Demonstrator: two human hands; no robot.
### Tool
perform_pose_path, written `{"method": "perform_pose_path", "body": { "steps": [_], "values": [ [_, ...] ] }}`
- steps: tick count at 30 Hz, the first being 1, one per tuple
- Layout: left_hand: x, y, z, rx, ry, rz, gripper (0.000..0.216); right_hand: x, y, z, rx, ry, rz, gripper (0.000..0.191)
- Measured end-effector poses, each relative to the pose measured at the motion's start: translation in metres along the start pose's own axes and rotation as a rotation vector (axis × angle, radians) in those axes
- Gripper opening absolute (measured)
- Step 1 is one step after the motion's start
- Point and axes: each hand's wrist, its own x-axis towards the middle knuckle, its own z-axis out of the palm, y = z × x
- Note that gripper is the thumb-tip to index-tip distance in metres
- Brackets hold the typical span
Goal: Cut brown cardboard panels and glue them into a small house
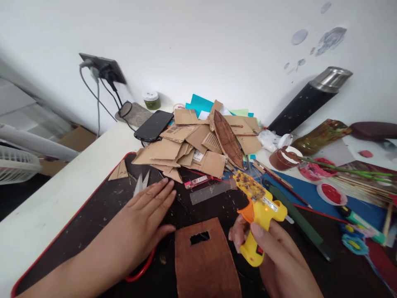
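Note:
A yellow hot glue gun [260, 215] with an orange trigger is gripped in my right hand [276, 252]; its scorched nozzle end points up and to the left. My left hand [149, 211] lies flat with fingers stretched over a pair of scissors [141, 184], whose blades and red handle stick out from under it. Between my hands lies a brown-painted cardboard piece [204, 265] with a small rectangular hole near its far edge. Beyond them are a clear ruler [212, 191] and a small pink-labelled tube [198, 181].
Cardboard scraps [186, 145] are heaped at the back, with a brown leaf-shaped piece [228, 138] on top. A phone [154, 125] lies left of them. At right are a black flask [305, 103], paint jars [283, 158], a green pen-like tool [299, 221] and sticks [356, 186].

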Motion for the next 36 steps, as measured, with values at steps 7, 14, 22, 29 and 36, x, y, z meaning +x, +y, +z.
{"method": "perform_pose_path", "body": {
  "steps": [7,14,22,29,36],
  "values": [
    [-0.016,0.028,-0.023,-0.368,-0.183,0.196,0.056,0.0,0.0,0.0,0.015,-0.005,0.025,0.038],
    [-0.015,0.028,-0.029,-0.38,-0.166,0.227,0.05,-0.001,-0.001,0.001,0.0,-0.014,0.008,0.038],
    [-0.014,0.019,-0.023,-0.272,-0.105,0.161,0.051,0.001,-0.001,0.004,-0.033,-0.017,-0.012,0.039],
    [0.003,-0.012,-0.009,-0.075,0.001,-0.01,0.045,0.0,-0.001,0.004,-0.064,-0.006,-0.025,0.042],
    [-0.017,-0.053,-0.009,0.053,0.015,-0.296,0.044,0.0,-0.001,0.002,-0.08,0.002,-0.016,0.043]
  ]
}}
